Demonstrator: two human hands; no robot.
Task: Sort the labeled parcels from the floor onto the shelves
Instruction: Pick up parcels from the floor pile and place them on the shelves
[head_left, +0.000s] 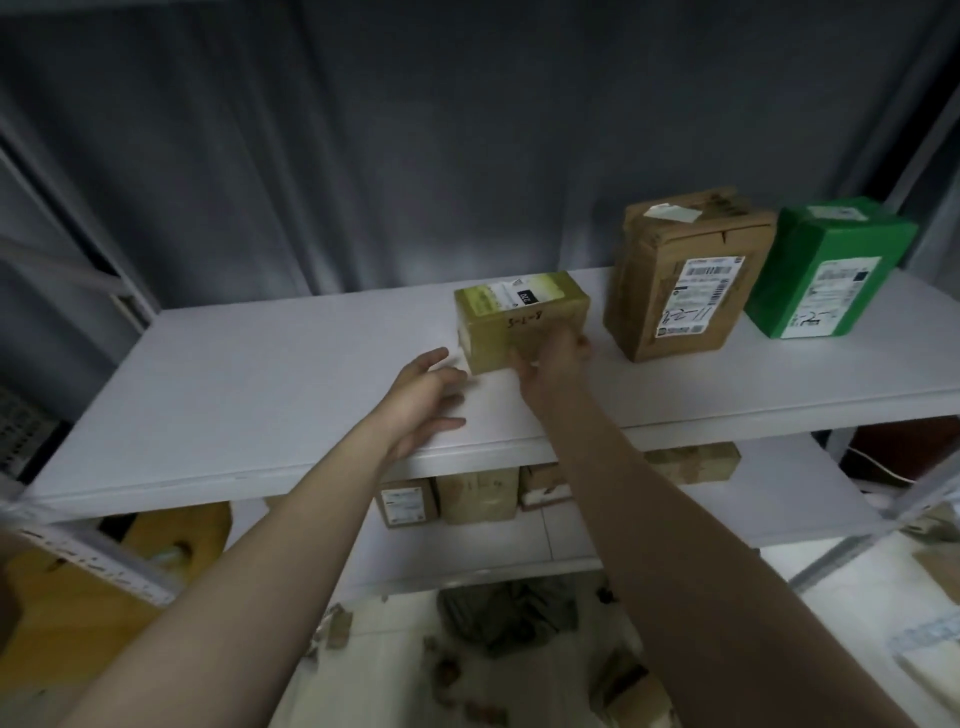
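A small yellow-green parcel (511, 317) with a handwritten code on its front sits on the white upper shelf (260, 374). My right hand (553, 358) grips its lower right front corner. My left hand (423, 400) hovers just left of the parcel, fingers spread and relaxed, holding nothing. To the right stand a brown cardboard parcel (685, 275) and a green parcel (831, 265), each with a printed label and handwritten code facing me.
The lower shelf (467, 540) carries several brown boxes (478, 493) toward its back. Loose parcels and a grey bag (509, 613) lie on the floor below. A yellow object (104, 587) is at the lower left. Grey curtain behind; metal uprights frame the shelves.
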